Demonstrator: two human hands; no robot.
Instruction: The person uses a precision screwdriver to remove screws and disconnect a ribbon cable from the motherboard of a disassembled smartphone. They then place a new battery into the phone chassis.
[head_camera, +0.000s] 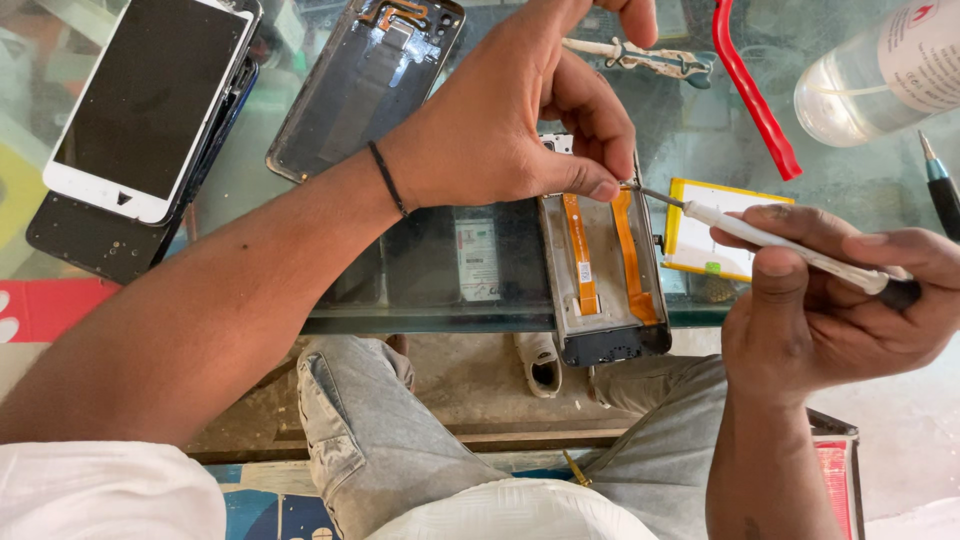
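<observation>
An opened phone body (605, 280) with two orange ribbon cables lies at the front edge of the glass table (430, 320). My left hand (510, 110) rests over its top end, thumb and forefinger pinched at its upper right edge. My right hand (840, 300) holds a white-handled screwdriver (780, 245), whose metal tip meets the phone right by my left fingertips. Whether a small part sits between those fingers is hidden.
A white-framed phone screen (150, 100) lies on a stack at the far left. A grey back cover (365, 80) sits behind my left wrist. A yellow-edged battery (715, 235), a red pry tool (750, 90), a clear bottle (880, 70) and tweezers (640, 55) lie to the right.
</observation>
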